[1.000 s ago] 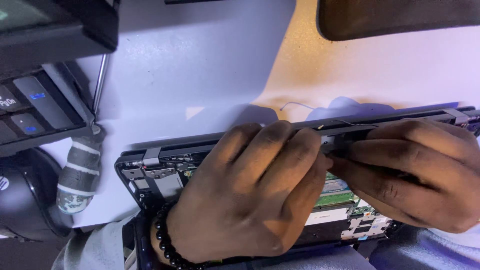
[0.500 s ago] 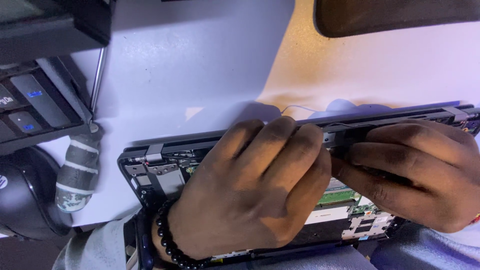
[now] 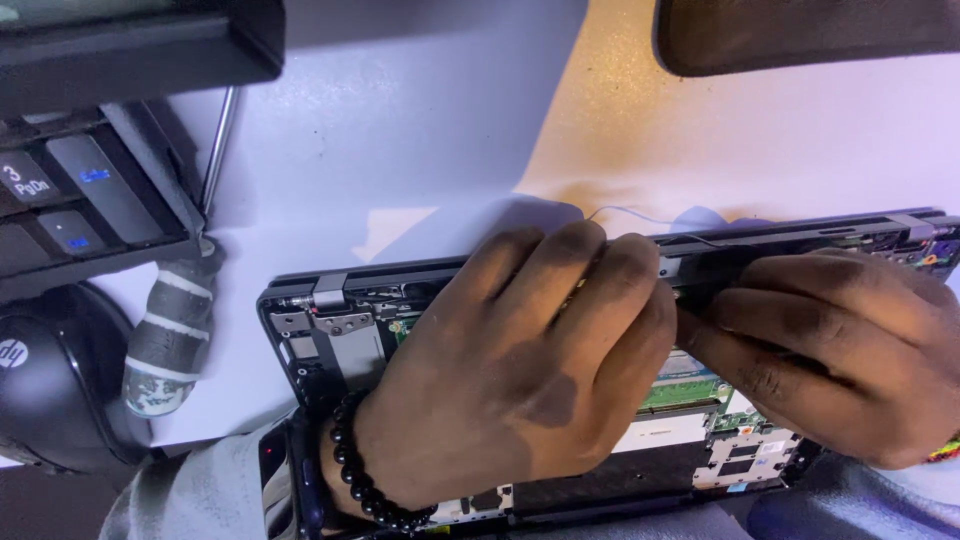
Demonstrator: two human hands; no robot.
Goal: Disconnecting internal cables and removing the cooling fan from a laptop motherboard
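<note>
A white worktop (image 3: pixel 420 130) is stretching away beyond both hands, carrying an opened laptop (image 3: pixel 330 330) that is lying directly beneath them with its bottom cover off and its green circuit boards showing. The left hand (image 3: pixel 500 380), wearing a dark beaded bracelet (image 3: pixel 360 470) at the wrist, is pressing flat across the laptop's middle, fingers curled over the far hinge edge and gripping it. The right hand (image 3: pixel 830 350) is lying just beside it, fingertips pinching at a spot along that same edge; whatever small part they are closing on is hidden. A metal hinge bracket (image 3: pixel 335 310) is sitting exposed just left of the left hand. Farther left, a black keyboard (image 3: pixel 70 210) and a round black mouse (image 3: pixel 50 380) are lying well apart from the hands, and a screwdriver (image 3: pixel 170 330) with a tape-wrapped handle is resting between them and the laptop.
</note>
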